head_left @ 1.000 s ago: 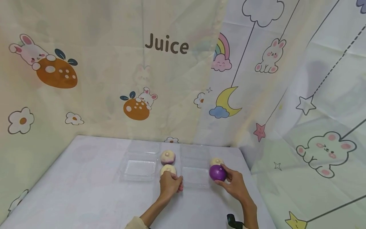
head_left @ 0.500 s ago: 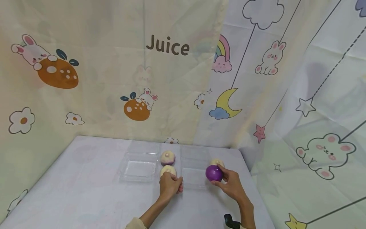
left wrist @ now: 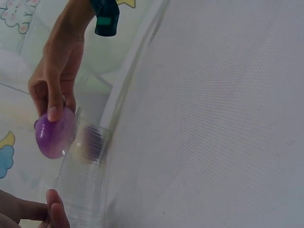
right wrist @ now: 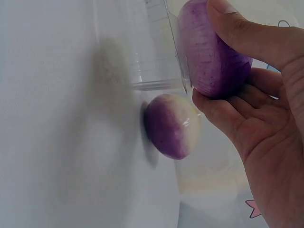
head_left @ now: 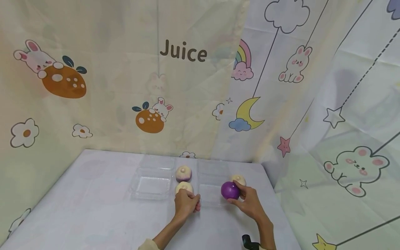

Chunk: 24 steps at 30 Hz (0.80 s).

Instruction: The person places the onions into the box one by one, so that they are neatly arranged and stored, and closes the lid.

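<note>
Between thumb and fingers, my right hand point(head_left: 250, 202) holds a purple round vegetable point(head_left: 230, 191) over the right edge of the right clear plastic container point(head_left: 213, 194). The right wrist view shows this purple and white piece point(right wrist: 213, 52) beside the container wall. Another purple and cream one point(right wrist: 172, 126) rests on the table just outside the container; its pale top point(head_left: 239, 179) shows in the head view. My left hand point(head_left: 186, 204) has curled fingers at the near cream-topped one point(head_left: 184, 186) between the two containers; the fingertips' hold on it is hidden.
The left clear container point(head_left: 153, 185) stands open on the white table. Another cream and purple piece point(head_left: 183, 173) sits behind the one at my left hand. Printed curtains point(head_left: 187, 86) hang behind the table and on both sides.
My right hand has moved left with the purple vegetable, from in front of the right-hand piece to the container's right edge. The left hand has stayed in place.
</note>
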{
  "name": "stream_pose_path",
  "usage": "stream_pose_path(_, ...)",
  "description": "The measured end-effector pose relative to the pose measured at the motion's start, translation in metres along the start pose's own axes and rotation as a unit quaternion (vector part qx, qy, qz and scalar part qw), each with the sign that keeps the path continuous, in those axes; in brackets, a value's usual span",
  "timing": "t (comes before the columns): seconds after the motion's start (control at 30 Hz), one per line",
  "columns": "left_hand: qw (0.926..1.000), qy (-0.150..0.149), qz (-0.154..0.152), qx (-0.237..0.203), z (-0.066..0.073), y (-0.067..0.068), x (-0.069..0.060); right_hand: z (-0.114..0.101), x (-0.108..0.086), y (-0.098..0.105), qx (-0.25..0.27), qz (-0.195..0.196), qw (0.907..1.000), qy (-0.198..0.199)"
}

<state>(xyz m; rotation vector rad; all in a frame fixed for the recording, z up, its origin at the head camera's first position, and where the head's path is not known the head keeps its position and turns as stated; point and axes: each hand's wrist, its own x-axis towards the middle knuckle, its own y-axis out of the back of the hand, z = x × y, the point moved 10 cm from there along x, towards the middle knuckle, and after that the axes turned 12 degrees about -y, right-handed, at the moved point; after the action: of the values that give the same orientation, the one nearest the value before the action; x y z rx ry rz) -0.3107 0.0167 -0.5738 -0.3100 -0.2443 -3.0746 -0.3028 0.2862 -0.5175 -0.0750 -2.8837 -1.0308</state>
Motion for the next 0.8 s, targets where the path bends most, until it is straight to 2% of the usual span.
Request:
stream_pose_path(0.4,1.0000,0.001,0.000,0.000,-0.002,-0.002,0.000,-0.005,0.001,-0.007,-0.001,-0.004,0.9998,0.020)
stream_pose_path(0.8,1.0000,0.006,-0.002,-0.004,0.000,0.000,-0.001,-0.009,0.005,-0.015,0.006,-0.014,0.9997,0.021)
